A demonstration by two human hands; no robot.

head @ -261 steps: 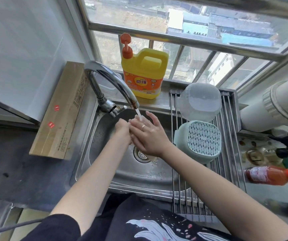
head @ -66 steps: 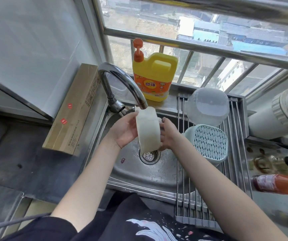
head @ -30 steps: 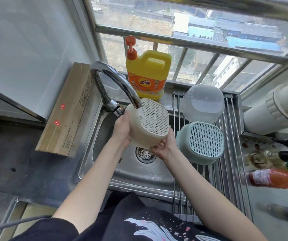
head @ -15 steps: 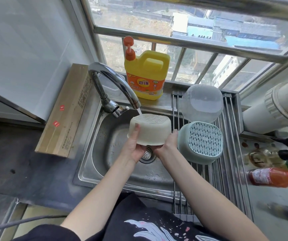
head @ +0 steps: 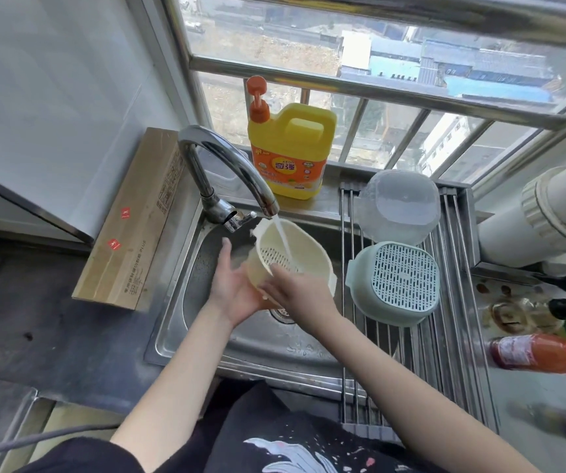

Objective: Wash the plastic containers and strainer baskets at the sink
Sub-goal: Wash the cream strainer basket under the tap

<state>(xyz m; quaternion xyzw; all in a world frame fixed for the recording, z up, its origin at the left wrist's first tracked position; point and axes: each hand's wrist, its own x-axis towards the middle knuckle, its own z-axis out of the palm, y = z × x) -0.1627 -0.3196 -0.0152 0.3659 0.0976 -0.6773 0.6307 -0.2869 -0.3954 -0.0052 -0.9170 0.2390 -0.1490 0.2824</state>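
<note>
A cream strainer basket (head: 305,249) is held over the steel sink (head: 186,298), tilted with its opening up toward the faucet (head: 227,165). Water runs from the spout into it. My left hand (head: 232,286) cups the basket's underside from the left. My right hand (head: 297,290) grips its near rim, fingers reaching inside. On the roll-up drying rack (head: 459,353) to the right, a pale green strainer basket (head: 396,285) lies upside down, and a clear plastic container (head: 399,206) lies upside down behind it.
A yellow dish soap jug (head: 292,151) with an orange pump stands on the sill behind the sink. A long cardboard box (head: 135,220) leans at the left wall. A red sauce bottle (head: 541,351) and dark bottles lie at the right. A white pipe (head: 554,216) crosses the right.
The cream basket was upside down under the tap half a second ago; it is now turned with its opening up and water runs inside. My right hand has shifted onto its near rim.
</note>
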